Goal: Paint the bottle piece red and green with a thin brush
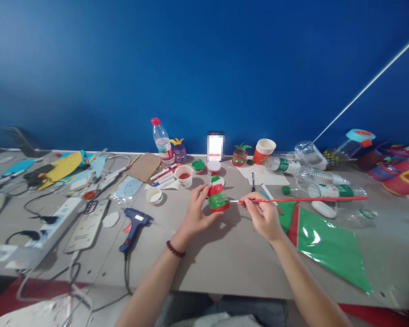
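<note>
Two bare hands over 1 grey worktop (225, 265). L hand (197, 213): grip closed round 1 small bottle (218, 199), red & green, mid-worktop, fingers covering its left side. R hand (263, 217): grip pinching 1 red paintbrush (303, 199), tip at the bottle's right side, shaft running right across a lying clear bottle (327, 190).

Behind the hands:
- 1 paint cup (184, 175) w/ red inside
- 1 small white cup (154, 196)
- 2 pots: green-lid pot (198, 166), red-white pot (213, 167)
- 1 upright water bottle (162, 141)
- 1 stack of orange cups (264, 151)

At least 3 clear bottles lie at right. Left: 1 blue glue gun (134, 222), 1 power strip (54, 222), cables. Right: 1 green sheet (327, 247) near R wrist.
</note>
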Motion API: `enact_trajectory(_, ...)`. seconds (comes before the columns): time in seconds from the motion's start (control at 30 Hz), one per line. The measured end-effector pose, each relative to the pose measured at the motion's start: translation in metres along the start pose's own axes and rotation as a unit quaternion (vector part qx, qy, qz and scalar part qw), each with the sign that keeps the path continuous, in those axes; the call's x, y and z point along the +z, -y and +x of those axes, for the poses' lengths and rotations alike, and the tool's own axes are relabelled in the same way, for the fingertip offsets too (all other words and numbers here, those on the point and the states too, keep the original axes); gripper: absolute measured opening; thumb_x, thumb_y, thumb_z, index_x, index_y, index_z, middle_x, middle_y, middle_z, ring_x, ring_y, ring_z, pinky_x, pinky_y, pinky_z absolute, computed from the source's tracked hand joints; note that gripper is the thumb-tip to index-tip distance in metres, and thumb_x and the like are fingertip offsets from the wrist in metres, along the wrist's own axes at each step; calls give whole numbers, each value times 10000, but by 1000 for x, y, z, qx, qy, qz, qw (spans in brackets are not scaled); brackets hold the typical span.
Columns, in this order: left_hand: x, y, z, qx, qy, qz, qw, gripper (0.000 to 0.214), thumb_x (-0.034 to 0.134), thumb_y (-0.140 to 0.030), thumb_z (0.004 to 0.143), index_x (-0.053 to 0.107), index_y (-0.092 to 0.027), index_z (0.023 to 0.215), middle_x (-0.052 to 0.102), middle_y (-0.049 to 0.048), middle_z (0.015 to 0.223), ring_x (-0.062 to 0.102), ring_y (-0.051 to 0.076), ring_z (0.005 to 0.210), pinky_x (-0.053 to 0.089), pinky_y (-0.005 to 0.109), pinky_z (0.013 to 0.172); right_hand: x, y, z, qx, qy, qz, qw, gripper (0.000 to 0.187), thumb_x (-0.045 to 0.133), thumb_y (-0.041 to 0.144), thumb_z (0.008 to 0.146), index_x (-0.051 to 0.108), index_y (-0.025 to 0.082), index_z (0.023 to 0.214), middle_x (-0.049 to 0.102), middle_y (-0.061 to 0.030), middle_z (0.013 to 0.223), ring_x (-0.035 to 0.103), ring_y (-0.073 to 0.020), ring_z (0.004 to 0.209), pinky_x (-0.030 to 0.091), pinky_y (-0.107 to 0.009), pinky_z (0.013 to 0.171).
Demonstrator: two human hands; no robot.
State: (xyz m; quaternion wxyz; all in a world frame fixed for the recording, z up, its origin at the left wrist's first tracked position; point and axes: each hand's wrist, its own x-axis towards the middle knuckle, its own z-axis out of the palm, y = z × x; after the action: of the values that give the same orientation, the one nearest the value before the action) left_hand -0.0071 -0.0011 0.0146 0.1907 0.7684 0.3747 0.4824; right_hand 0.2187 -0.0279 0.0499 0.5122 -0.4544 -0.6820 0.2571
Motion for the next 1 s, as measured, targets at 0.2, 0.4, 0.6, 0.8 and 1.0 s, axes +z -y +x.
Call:
enact_trajectory(0.2,0,-1,2,2,2,9,1000,769,738,-396,822,351,-293,1479,427,123,1359,466,311,1271,448,499,1059,-3,9,4,30,-44,55,997,257,540,381,965,658,196,831,691,-47,772,688,-177,705,579,-280,638)
enact_trajectory(0.4,2,0,0,10,10,18,1000,774,730,-385,828,338,-287,1489,421,129,1359,461,309,1267,451,504,1049,9,17,1,55,-2,113,992,262,552,400,959,665,193,845,690,-55,787,678,-174,704,576,-286,637)
enact_trajectory(0.6,3,0,-1,0,6,13,1000,776,742,-403,814,359,-276,1476,428,128,1357,462,307,1264,443,500,1058,9,11,0,64,15,103,992,265,547,397,962,660,188,845,687,-57,805,688,-178,728,573,-281,639)
enact_trajectory(0.8,1,-1,1,10,-3,6,1000,770,746,-406,815,362,-279,1471,431,122,1356,454,298,1265,429,493,1067,0,7,3,54,-11,70,996,276,555,409,954,658,190,820,688,-53,765,681,-176,697,567,-278,625)
enact_trajectory(1.0,0,-5,3,15,-1,32,999,748,744,-392,815,378,-273,1456,454,119,1310,473,291,1216,444,489,1033,-1,7,6,64,-48,92,993,290,570,441,941,664,189,830,704,-55,746,683,-183,683,560,-292,620)
